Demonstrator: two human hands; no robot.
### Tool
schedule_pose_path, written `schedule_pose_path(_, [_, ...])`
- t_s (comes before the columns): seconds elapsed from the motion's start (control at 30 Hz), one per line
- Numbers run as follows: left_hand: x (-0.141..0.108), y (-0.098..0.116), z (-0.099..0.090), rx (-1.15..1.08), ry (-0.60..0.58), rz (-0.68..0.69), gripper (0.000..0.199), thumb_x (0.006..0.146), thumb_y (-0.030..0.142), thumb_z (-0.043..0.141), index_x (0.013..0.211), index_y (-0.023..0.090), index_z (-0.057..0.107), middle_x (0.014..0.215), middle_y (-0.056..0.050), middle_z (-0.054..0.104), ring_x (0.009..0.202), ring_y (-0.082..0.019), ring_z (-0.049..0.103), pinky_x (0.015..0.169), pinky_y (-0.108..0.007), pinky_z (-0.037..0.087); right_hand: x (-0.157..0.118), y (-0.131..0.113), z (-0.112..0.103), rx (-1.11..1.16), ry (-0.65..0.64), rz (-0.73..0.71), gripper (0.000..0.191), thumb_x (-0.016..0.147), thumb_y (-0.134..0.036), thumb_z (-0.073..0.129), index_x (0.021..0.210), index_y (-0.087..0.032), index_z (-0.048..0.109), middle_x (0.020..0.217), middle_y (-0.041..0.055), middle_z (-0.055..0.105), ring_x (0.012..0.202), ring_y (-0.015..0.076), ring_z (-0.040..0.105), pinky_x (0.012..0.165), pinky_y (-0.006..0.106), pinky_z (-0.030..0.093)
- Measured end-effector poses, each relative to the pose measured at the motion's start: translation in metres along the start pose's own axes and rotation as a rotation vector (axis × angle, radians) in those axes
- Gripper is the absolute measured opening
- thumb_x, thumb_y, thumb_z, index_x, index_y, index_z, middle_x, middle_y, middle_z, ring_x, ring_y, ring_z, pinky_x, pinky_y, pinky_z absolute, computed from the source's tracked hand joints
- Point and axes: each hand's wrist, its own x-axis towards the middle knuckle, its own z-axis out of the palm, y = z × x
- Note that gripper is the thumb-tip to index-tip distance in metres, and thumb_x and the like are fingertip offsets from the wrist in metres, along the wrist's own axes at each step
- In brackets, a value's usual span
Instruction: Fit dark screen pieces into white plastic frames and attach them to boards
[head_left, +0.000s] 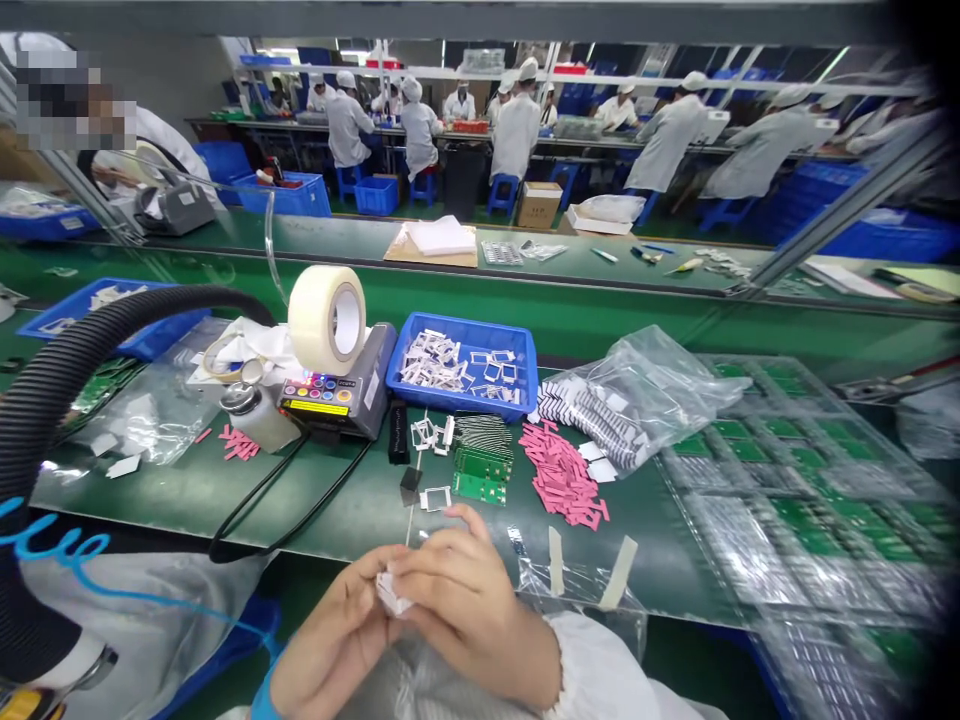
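**Small white part pinched in both hands, near edge of bench**

Left hand: fingers narrow, thumb and fingertips closed on a small white angular part. Right hand: fingers curled over the same part from the right, index finger raised off it. Part sits between the hands, just off the near edge of the green bench. Hands hide most of it, so can't tell its full shape.

Just beyond the hands: thin white rectangular frame lying flat, small black block to its left. Farther back, a stack of green circuit boards, pink strip-shaped pieces heaped right of it. Blue plastic tray at the far side, loose white frames inside.

Left of tray: grey and black tape dispenser, cream tape roll on top. White bottle with metal top left of that. Right of tray: clear plastic bag with black-and-white pieces. Far right: clear compartment trays holding green boards. Two beige tape strips near the right hand, at bench edge.
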Motion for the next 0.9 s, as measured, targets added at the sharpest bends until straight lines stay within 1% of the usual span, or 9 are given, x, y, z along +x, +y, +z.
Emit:
schedule_pose_path(0.1, [0.005, -0.004, 0.003, -0.086, 0.024, -0.037, 0.034, 0.066, 0.03, 0.078, 0.098, 0.02, 0.071, 0.095, -0.006, 0.071, 0.082, -0.015, 0.063, 0.076, -0.026, 0.052, -0.005, 0.0, -0.002, -0.065, 0.027, -0.094, 0.028, 0.087, -0.018, 0.054, 0.113, -0.029, 0.053, 0.099, -0.0037, 0.072, 0.083, 0.0161, 0.061, 0.098, 0.043, 0.031])
schedule_pose_path(0.17, [0.007, -0.005, 0.004, -0.122, 0.072, -0.035, 0.031, 0.068, 0.025, 0.077, 0.098, 0.022, 0.071, 0.093, -0.005, 0.072, 0.08, -0.014, 0.065, 0.074, -0.025, 0.052, -0.012, 0.007, -0.004, -0.045, -0.008, -0.085, 0.026, 0.09, -0.028, 0.053, 0.116, -0.028, 0.052, 0.104, -0.0011, 0.07, 0.089, 0.0171, 0.061, 0.095, 0.042, 0.035])
schedule_pose_path(0.2, [0.009, -0.005, 0.004, -0.136, 0.086, -0.032, 0.032, 0.068, 0.025, 0.076, 0.1, 0.023, 0.07, 0.093, -0.005, 0.072, 0.081, -0.015, 0.066, 0.076, -0.026, 0.053, -0.016, 0.013, -0.005, -0.042, -0.02, -0.038, 0.027, 0.09, -0.033, 0.052, 0.116, -0.027, 0.052, 0.107, 0.001, 0.069, 0.092, 0.018, 0.06, 0.092, 0.041, 0.038])
schedule_pose_path(0.27, [0.01, -0.003, 0.002, -0.15, 0.085, -0.036, 0.034, 0.071, 0.025, 0.074, 0.104, 0.023, 0.069, 0.091, -0.006, 0.073, 0.083, -0.018, 0.067, 0.082, -0.031, 0.052, -0.025, 0.032, -0.011, -0.134, -0.044, 0.175, 0.027, 0.091, -0.038, 0.05, 0.113, -0.025, 0.056, 0.108, 0.0046, 0.067, 0.096, 0.02, 0.06, 0.086, 0.039, 0.044])
schedule_pose_path(0.37, [0.012, 0.0, -0.001, -0.159, 0.055, -0.061, 0.032, 0.077, 0.024, 0.068, 0.108, 0.02, 0.067, 0.087, -0.006, 0.072, 0.08, -0.018, 0.067, 0.083, -0.035, 0.053, -0.038, 0.067, -0.021, -0.373, -0.098, 0.544, 0.018, 0.087, -0.028, 0.054, 0.101, -0.02, 0.063, 0.101, 0.0086, 0.067, 0.093, 0.0252, 0.06, 0.08, 0.042, 0.047])
schedule_pose_path(0.43, [0.013, 0.0, -0.003, -0.166, 0.04, -0.069, 0.031, 0.08, 0.022, 0.064, 0.111, 0.018, 0.066, 0.086, -0.007, 0.071, 0.076, -0.016, 0.066, 0.079, -0.033, 0.053, -0.045, 0.086, -0.024, -0.448, -0.13, 0.646, 0.016, 0.082, -0.022, 0.059, 0.095, -0.017, 0.065, 0.099, 0.0111, 0.065, 0.09, 0.0279, 0.06, 0.077, 0.045, 0.048])
schedule_pose_path(0.53, [0.015, -0.002, -0.003, -0.168, 0.011, -0.076, 0.03, 0.081, 0.022, 0.062, 0.111, 0.016, 0.065, 0.088, -0.007, 0.071, 0.076, -0.016, 0.065, 0.08, -0.033, 0.052, -0.053, 0.1, -0.022, -0.478, -0.143, 0.704, 0.018, 0.079, -0.018, 0.061, 0.097, -0.015, 0.065, 0.099, 0.0125, 0.062, 0.09, 0.0283, 0.06, 0.075, 0.042, 0.049])
schedule_pose_path(0.73, [0.019, -0.005, -0.008, -0.172, -0.014, -0.05, 0.022, 0.081, 0.024, 0.064, 0.101, 0.017, 0.068, 0.092, -0.009, 0.073, 0.076, -0.017, 0.067, 0.08, -0.033, 0.051, -0.055, 0.101, -0.018, -0.492, -0.153, 0.802, 0.026, 0.077, -0.023, 0.064, 0.101, -0.014, 0.061, 0.097, 0.0106, 0.058, 0.087, 0.0268, 0.062, 0.07, 0.037, 0.05])
schedule_pose_path(0.9, [0.017, -0.005, -0.01, -0.166, -0.079, -0.028, 0.022, 0.081, 0.025, 0.064, 0.101, 0.019, 0.068, 0.095, -0.009, 0.073, 0.08, -0.018, 0.068, 0.079, -0.03, 0.05, -0.051, 0.103, -0.024, -0.46, -0.173, 0.805, 0.021, 0.073, -0.026, 0.066, 0.09, -0.015, 0.061, 0.094, 0.0098, 0.059, 0.083, 0.026, 0.062, 0.066, 0.035, 0.048])
